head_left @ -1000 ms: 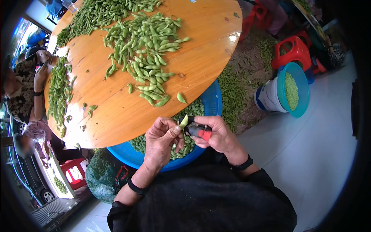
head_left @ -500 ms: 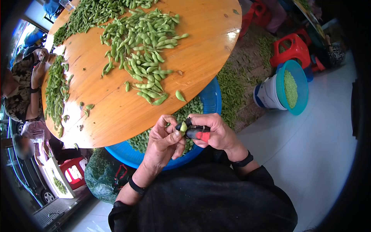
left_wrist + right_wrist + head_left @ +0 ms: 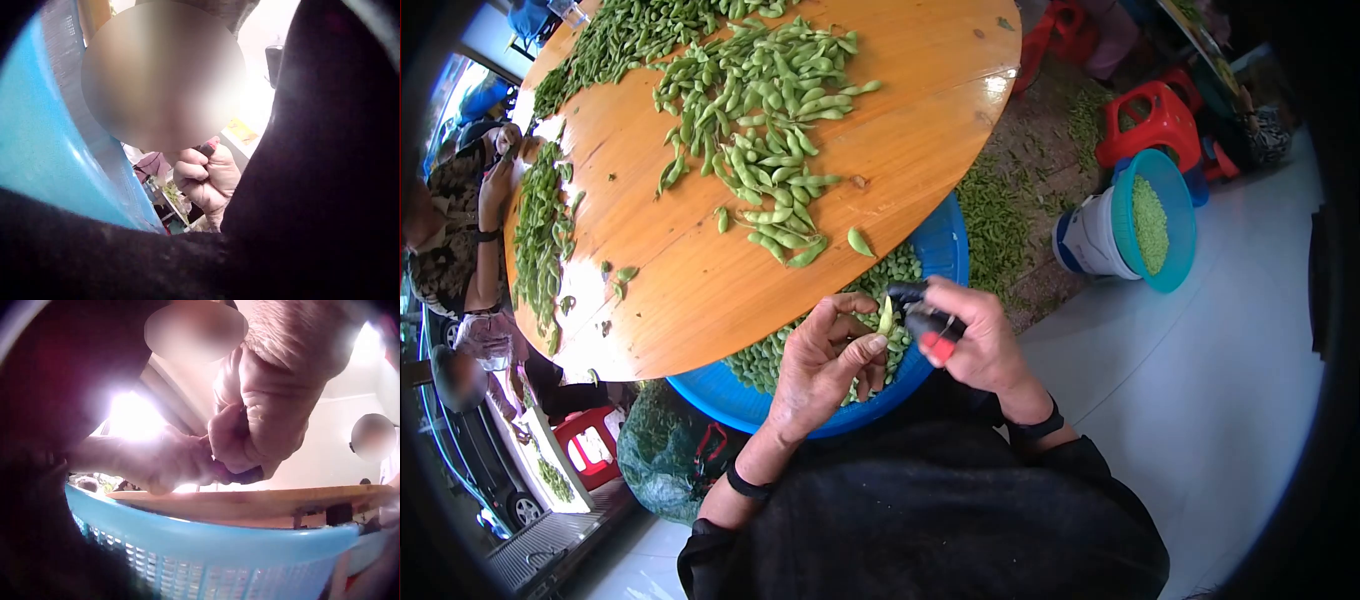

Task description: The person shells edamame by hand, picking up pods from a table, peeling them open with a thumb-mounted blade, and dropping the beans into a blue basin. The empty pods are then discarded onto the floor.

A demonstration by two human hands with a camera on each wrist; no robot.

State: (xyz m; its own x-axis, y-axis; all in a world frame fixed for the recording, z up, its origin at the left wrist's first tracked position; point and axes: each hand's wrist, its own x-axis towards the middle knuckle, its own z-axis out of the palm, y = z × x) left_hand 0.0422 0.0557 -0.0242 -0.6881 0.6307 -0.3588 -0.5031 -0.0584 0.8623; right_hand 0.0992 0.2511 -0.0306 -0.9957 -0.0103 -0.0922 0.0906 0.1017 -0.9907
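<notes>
In the head view my left hand [image 3: 815, 365] pinches a green soybean pod [image 3: 886, 316] upright between thumb and fingers. Close beside it on the right, my right hand [image 3: 982, 340] grips black-and-red shears [image 3: 937, 347], whose two black arms are spread apart next to the pod. Both hands are over a blue basket [image 3: 950, 235] filled with green soybean pods [image 3: 765, 362]. The right wrist view shows the curled fingers of my right hand [image 3: 269, 406] around the dark tool, with my left hand [image 3: 165, 459] next to it. The left wrist view is largely blocked by dark cloth.
Loose soybean pods [image 3: 765, 110] lie heaped on the wooden table [image 3: 690, 290]. At right stand a white bucket with a teal basin [image 3: 1185, 235] of shelled beans [image 3: 1150, 225] and a red stool [image 3: 1150, 125]. A green net sack [image 3: 660, 460] sits lower left. Another person [image 3: 460, 220] is at the table's left.
The shears closed around the pod's tip half a second ago; now their arms have opened and my right hand has drawn slightly right. My left hand keeps pinching the pod.
</notes>
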